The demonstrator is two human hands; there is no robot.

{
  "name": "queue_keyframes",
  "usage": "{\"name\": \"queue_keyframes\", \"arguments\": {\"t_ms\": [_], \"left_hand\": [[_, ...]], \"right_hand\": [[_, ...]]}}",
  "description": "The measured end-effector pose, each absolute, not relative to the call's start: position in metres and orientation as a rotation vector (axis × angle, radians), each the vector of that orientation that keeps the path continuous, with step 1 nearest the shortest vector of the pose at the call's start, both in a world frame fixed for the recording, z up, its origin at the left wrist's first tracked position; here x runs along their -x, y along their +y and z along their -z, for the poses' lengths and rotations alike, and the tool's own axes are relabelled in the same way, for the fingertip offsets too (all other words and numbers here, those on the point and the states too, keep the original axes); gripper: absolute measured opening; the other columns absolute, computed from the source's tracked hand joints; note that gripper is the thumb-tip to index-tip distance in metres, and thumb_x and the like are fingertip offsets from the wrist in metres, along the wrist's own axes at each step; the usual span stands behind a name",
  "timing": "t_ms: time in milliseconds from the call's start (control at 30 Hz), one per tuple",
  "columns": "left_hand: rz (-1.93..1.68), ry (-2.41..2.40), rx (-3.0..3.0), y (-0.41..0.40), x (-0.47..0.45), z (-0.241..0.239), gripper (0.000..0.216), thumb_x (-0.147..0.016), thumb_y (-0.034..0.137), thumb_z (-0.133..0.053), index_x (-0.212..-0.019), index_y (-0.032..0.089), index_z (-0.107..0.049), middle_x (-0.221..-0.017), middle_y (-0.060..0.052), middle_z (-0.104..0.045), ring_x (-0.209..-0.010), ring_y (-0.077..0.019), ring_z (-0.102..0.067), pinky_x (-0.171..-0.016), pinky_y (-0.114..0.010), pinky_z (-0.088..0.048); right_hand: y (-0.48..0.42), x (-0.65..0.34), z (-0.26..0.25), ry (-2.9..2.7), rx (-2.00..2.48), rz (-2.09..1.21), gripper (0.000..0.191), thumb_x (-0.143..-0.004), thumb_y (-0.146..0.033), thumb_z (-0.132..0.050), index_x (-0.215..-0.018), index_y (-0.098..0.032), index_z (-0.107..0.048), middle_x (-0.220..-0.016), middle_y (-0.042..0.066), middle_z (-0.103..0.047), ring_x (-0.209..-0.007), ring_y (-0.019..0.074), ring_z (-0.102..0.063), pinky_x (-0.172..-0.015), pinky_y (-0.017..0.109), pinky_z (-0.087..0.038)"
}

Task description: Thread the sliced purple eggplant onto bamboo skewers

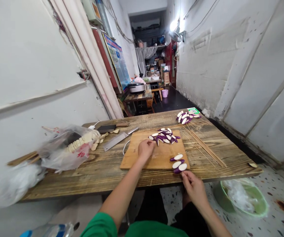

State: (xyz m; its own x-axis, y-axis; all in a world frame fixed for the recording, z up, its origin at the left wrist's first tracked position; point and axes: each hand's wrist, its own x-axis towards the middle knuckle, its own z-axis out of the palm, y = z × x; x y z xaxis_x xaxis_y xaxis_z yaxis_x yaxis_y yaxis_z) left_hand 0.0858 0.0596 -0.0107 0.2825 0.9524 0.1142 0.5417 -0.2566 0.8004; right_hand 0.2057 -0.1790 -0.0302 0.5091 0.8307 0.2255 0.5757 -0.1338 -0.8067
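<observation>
My left hand (145, 149) rests on the wooden cutting board (142, 159), fingers curled and reaching toward a pile of purple-skinned eggplant slices (165, 136) at the board's far side. My right hand (193, 187) is at the table's near edge, pinched on the end of a thin skewer that carries three eggplant slices (178, 163) over the board's right corner. A bundle of bare bamboo skewers (203, 146) lies to the right of the board. Finished eggplant skewers (186, 117) lie at the far right of the table.
A cleaver (118, 138) and a second knife (112, 127) lie left of the board on the wooden table (94, 171). A plastic bag (65, 148) with pale slices sits further left. A green basin (243, 199) stands on the floor at right. A corridor runs behind the table.
</observation>
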Motion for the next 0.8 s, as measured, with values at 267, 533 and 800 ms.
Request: {"name": "queue_keyframes", "arguments": {"t_ms": [267,533,800], "left_hand": [[-0.641,1.406,-2.160,0.064,-0.122,0.014,0.028,-0.074,0.027,-0.060,-0.100,0.016,-0.064,-0.086,-0.009,-0.068,-0.077,-0.0198,-0.061,-0.065,-0.026,-0.039],[-0.608,1.349,-1.893,0.055,-0.099,0.015,0.022,-0.076,0.031,-0.059,-0.089,0.018,-0.071,-0.076,-0.005,-0.070,-0.065,-0.0158,-0.061,-0.059,-0.024,-0.039],[-0.862,1.120,-1.923,0.041,-0.098,0.023,0.014,-0.075,0.022,-0.062,-0.085,0.017,-0.071,-0.086,-0.007,-0.071,-0.078,-0.0160,-0.062,-0.075,-0.027,-0.044]], "right_hand": [[-0.179,-0.203,0.030,-1.176,1.800,-0.376,0.026,-0.090,-0.036,-0.042,-0.086,-0.019,-0.062,-0.073,0.003,-0.068,-0.066,0.0166,-0.064,-0.061,0.022,-0.045],[-0.181,-0.200,0.037,-1.183,1.769,-0.374,0.025,-0.090,-0.035,-0.043,-0.088,-0.018,-0.061,-0.074,0.003,-0.068,-0.066,0.0164,-0.064,-0.061,0.022,-0.046],[-0.179,-0.192,0.030,-1.214,1.781,-0.352,0.026,-0.090,-0.036,-0.042,-0.086,-0.018,-0.061,-0.071,0.004,-0.068,-0.063,0.0168,-0.063,-0.059,0.023,-0.046]]}}
